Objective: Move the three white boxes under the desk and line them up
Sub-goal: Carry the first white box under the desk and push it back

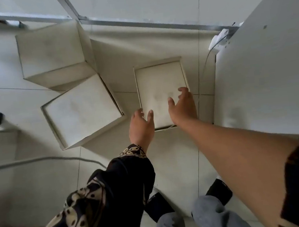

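Note:
Three white boxes stand on the tiled floor. The far box (50, 50) is at the upper left. A middle box (81, 110) sits turned at an angle, touching the far box's near corner. The right box (158, 82) stands apart, beside the white desk (262, 66) at the right. My left hand (141, 127) hovers over the right box's near left corner, fingers spread. My right hand (183, 107) is over its near right side, fingers apart. Neither hand clearly grips the box.
A grey metal frame bar (135, 24) runs along the floor behind the boxes. A white plug and cable (218, 40) lie by the desk's far corner. Another cable (44, 160) crosses the floor at the left. My feet (217, 191) stand below.

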